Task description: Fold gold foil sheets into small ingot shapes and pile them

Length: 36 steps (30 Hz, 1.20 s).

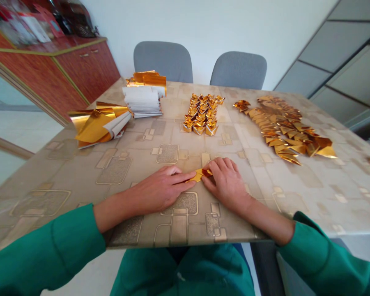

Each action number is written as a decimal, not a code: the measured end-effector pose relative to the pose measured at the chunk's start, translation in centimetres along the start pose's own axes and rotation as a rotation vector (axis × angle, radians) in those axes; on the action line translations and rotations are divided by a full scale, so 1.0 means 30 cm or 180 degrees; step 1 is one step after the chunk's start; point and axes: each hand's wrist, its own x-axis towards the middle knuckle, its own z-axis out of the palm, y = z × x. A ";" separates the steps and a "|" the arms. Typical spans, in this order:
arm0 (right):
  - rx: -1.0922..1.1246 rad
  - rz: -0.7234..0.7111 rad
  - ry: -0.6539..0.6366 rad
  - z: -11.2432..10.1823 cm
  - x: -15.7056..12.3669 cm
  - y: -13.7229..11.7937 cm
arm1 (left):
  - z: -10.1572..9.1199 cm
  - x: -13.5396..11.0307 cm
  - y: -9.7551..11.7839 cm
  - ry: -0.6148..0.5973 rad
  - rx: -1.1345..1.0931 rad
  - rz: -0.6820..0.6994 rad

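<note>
Head camera, looking down at the near edge of the worktop [295, 193], and both hands are on one small folded gold foil paper [198, 175] lying flat near the middle of that edge. The left hand [160, 191] lies low with its fingers stretched and close together, the tips pressing on the paper's left end. The right hand [226, 181] has its fingers curled in tight over the right end, holding it down; the thumb is hidden, so I can't tell whether it pinches from below.

By the look of it, a crease is being pressed in, an early or middle fold rather than the last shaping, since the piece is still flat. A next fold would call for keeping one end pinned while the other end is lifted and turned, with the edges lined up, because foil shows every wrong crease.

Toward the far edge, at centre, sits a tidy cluster of finished gold paper ingots [202, 115]. To the right runs a long overlapping row of flat folded gold pieces [285, 129]. At the far left corner there is a stack of foil sheets [143, 100], white side showing, with loose gold sheets [95, 125] beside it at the left edge. Two grey chairs [163, 61] stand behind.
</note>
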 end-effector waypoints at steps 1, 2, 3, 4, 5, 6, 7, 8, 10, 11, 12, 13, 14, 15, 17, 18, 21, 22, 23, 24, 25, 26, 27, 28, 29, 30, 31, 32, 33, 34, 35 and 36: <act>0.0046 -0.0008 -0.0009 0.000 0.001 0.006 | -0.002 -0.003 -0.001 0.0017 -0.0037 0.0003; 0.0076 -0.0024 -0.0015 -0.001 0.001 0.012 | -0.004 -0.008 0.000 0.0043 -0.0067 0.0012; 0.0090 -0.0041 -0.0010 -0.002 0.002 0.016 | -0.004 -0.012 0.001 0.0064 -0.0086 0.0019; 0.0093 -0.0054 0.0002 -0.003 0.003 0.019 | -0.004 -0.017 0.003 0.0082 -0.0098 0.0026; 0.0092 -0.0062 0.0011 -0.003 0.003 0.020 | -0.004 -0.022 0.005 0.0096 -0.0104 0.0029; 0.0092 -0.0068 0.0011 -0.004 0.004 0.020 | -0.004 -0.027 0.008 0.0114 -0.0109 0.0032; 0.0095 -0.0073 0.0004 -0.005 0.005 0.020 | -0.004 -0.031 0.010 0.0129 -0.0116 0.0026; 0.0101 -0.0073 -0.0015 -0.005 0.006 0.019 | -0.005 -0.035 0.011 0.0139 -0.0134 0.0013; 0.0123 -0.0068 -0.0053 -0.006 0.007 0.017 | -0.008 -0.037 0.009 0.0178 -0.0226 -0.0054; 0.0142 -0.0064 -0.0063 -0.007 0.007 0.015 | -0.009 -0.036 0.007 0.0205 -0.0307 -0.0109; 0.0164 -0.0056 -0.0067 -0.007 0.008 0.014 | -0.011 -0.031 0.005 0.0237 -0.0406 -0.0183; 0.0188 -0.0044 -0.0067 -0.007 0.008 0.013 | -0.012 -0.023 0.003 0.0287 -0.0505 -0.0300; 0.0212 -0.0026 -0.0070 -0.007 0.009 0.013 | -0.012 -0.011 0.001 0.0353 -0.0592 -0.0460; 0.0238 0.0001 -0.0074 -0.006 0.010 0.013 | -0.011 0.004 0.000 0.0424 -0.0650 -0.0677; 0.0323 0.0060 -0.0096 -0.006 0.013 0.019 | -0.006 0.040 0.001 0.0573 -0.0627 -0.1263; 0.0399 0.0077 -0.0115 -0.006 0.015 0.024 | -0.003 0.059 0.001 0.0568 -0.0579 -0.1455; 0.0781 -0.0013 -0.0157 -0.005 0.023 0.046 | 0.004 0.101 0.002 0.0492 -0.0676 -0.1723; 0.0926 -0.0085 -0.0171 -0.004 0.027 0.055 | 0.005 0.108 0.002 0.0498 -0.0788 -0.1745; 0.1058 -0.0162 -0.0182 -0.004 0.032 0.063 | 0.004 0.112 0.002 0.0528 -0.0921 -0.1745; 0.1172 -0.0233 -0.0194 -0.003 0.038 0.070 | 0.003 0.114 0.004 0.0579 -0.1060 -0.1728; 0.1252 -0.0294 -0.0210 -0.003 0.045 0.077 | 0.003 0.114 0.007 0.0646 -0.1199 -0.1712; 0.1296 -0.0350 -0.0234 -0.002 0.054 0.082 | 0.003 0.113 0.011 0.0711 -0.1336 -0.1700; 0.1318 -0.0405 -0.0261 -0.002 0.063 0.087 | 0.004 0.112 0.015 0.0766 -0.1475 -0.1701; 0.1333 -0.0468 -0.0293 -0.003 0.073 0.090 | 0.007 0.111 0.020 0.0811 -0.1624 -0.1725; 0.1349 -0.0549 -0.0326 -0.004 0.081 0.092 | 0.011 0.110 0.025 0.0850 -0.1795 -0.1772; 0.1370 -0.0644 -0.0340 -0.007 0.089 0.093 | 0.015 0.110 0.028 0.0887 -0.1994 -0.1837; 0.1393 -0.0741 -0.0325 -0.010 0.094 0.092 | 0.020 0.111 0.030 0.0945 -0.2206 -0.1902; 0.1412 -0.0823 -0.0267 -0.015 0.098 0.090 | 0.025 0.113 0.030 0.1039 -0.2419 -0.1963; 0.1416 -0.0880 -0.0166 -0.020 0.098 0.087 | 0.028 0.115 0.030 0.1148 -0.2619 -0.2024; 0.1394 -0.0916 -0.0048 -0.027 0.097 0.082 | 0.030 0.117 0.028 0.1246 -0.2787 -0.2084; 0.1350 -0.0929 0.0068 -0.033 0.094 0.076 | 0.030 0.120 0.026 0.1318 -0.2914 -0.2137; 0.1296 -0.0934 0.0158 -0.039 0.090 0.070 | 0.028 0.123 0.025 0.1361 -0.2994 -0.2188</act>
